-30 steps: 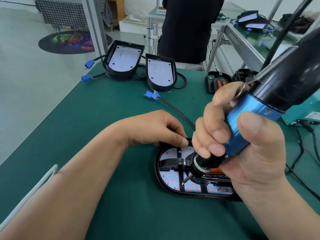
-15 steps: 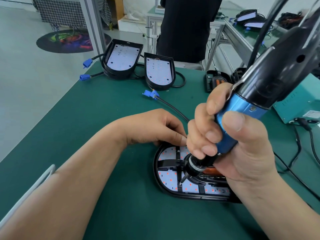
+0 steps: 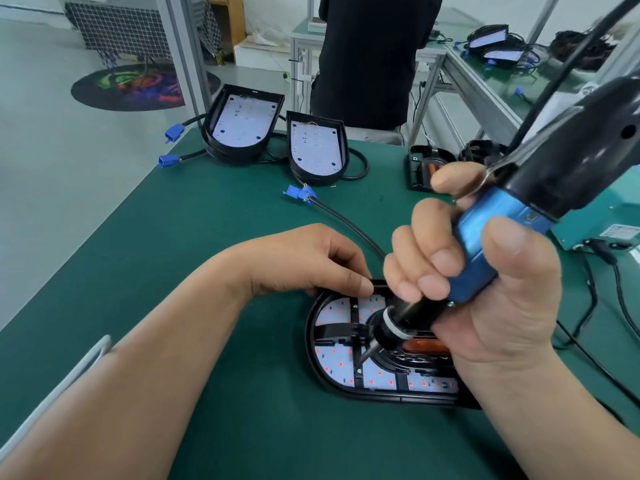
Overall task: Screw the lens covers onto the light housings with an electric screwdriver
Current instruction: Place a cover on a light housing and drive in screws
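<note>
While the left hand (image 3: 311, 261) curls onto the light housing (image 3: 381, 395) rim, the right hand (image 3: 491, 306), wrapped round the electric screwdriver (image 3: 485, 261), should seat the bit (image 3: 366, 355) squarely before driving.

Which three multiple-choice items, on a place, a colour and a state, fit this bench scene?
1. The screwdriver bit is set on: A the blue connector; B the near light housing; C the mat.
2. The electric screwdriver has a grip that is: A red; B blue; C yellow.
3. The right hand is: A flat; B an empty fist; C wrapped round the screwdriver.
Key: 1 B, its tip meets the housing's frame; 2 B, the barrel between the fingers is blue; 3 C, fingers and thumb curl round it.
</note>
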`<action>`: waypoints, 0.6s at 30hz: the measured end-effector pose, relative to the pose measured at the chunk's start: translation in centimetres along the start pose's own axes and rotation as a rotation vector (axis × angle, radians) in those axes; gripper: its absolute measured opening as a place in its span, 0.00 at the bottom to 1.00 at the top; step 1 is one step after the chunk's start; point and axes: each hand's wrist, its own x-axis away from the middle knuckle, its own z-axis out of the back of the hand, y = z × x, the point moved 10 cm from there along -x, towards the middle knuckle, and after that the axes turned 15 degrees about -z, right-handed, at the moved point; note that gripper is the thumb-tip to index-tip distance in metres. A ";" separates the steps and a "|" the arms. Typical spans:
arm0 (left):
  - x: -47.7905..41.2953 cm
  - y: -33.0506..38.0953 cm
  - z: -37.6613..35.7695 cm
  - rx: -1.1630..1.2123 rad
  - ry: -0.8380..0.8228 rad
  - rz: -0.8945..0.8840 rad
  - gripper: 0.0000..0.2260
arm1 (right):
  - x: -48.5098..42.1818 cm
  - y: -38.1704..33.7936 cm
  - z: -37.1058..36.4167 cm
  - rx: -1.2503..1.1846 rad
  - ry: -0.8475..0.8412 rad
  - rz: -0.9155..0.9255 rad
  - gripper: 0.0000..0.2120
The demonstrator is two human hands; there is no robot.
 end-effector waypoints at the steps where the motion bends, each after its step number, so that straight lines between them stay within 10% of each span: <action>1: 0.1 0.0 0.1 -0.002 0.000 0.006 0.04 | 0.1 -0.3 0.3 0.003 0.027 0.023 0.20; 18: -0.7 -2.3 0.7 0.491 0.350 0.142 0.10 | 2.1 -5.9 8.1 -0.105 0.507 0.275 0.09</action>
